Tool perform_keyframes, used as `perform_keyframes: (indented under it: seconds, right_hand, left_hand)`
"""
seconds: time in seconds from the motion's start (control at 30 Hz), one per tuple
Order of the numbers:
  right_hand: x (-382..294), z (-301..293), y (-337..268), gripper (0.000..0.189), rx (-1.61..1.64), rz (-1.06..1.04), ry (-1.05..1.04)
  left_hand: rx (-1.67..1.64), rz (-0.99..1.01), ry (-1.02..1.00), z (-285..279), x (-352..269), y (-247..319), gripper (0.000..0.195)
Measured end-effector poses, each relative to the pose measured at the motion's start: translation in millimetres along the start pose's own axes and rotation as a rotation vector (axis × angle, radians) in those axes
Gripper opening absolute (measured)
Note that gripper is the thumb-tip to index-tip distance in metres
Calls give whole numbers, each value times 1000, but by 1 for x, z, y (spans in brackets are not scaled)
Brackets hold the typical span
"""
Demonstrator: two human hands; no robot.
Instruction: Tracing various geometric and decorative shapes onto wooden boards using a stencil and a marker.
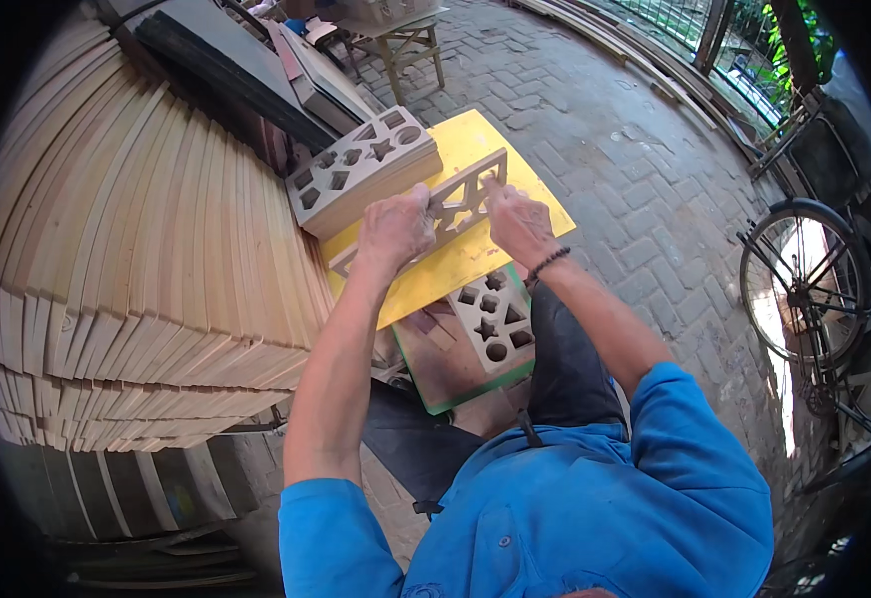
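Note:
My left hand (398, 228) and my right hand (519, 220) grip a thin wooden board with shaped cut-outs (473, 196), tilted up on its long edge above a yellow board (480, 254). The fingers of my right hand reach into a cut-out near its far end. Beyond my left hand, a stack of like cut-out boards (375, 168) rests on the yellow board's left side; star, circle, triangle and other holes show on top. Nearer my body, another cut-out board (489, 321) lies on a green-edged board (443, 370) between my legs.
Tall rows of stacked wooden slats (143, 247) rise at the left. Dark panels (233, 78) lean behind them. A small wooden table (405, 45) stands at the back on the brick paving (630, 164). A bicycle wheel (802, 284) is at the right, and long timber strips lie along the fence.

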State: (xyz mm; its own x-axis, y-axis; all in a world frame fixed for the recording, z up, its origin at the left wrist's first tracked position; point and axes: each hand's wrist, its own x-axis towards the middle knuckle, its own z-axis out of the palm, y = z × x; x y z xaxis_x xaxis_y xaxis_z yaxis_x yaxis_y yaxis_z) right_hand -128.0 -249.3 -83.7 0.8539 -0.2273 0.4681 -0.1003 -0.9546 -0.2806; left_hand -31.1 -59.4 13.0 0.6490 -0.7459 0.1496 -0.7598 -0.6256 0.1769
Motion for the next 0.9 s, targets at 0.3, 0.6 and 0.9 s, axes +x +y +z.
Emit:
perform_keyframes:
  seconds: [0.3,0.6,0.9]
  right_hand:
    - [-41,9,10,48,75,150,-251]
    - [-7,-1,-4,44,84,32,73]
    - [-25,-9,-6,38,-16,160,-395]
  left_hand:
    - [-30,26,74,17,-2,-10,26]
    - [-4,-22,30,2,-2,-1,25]
    - [10,9,67,10,-5,-10,28]
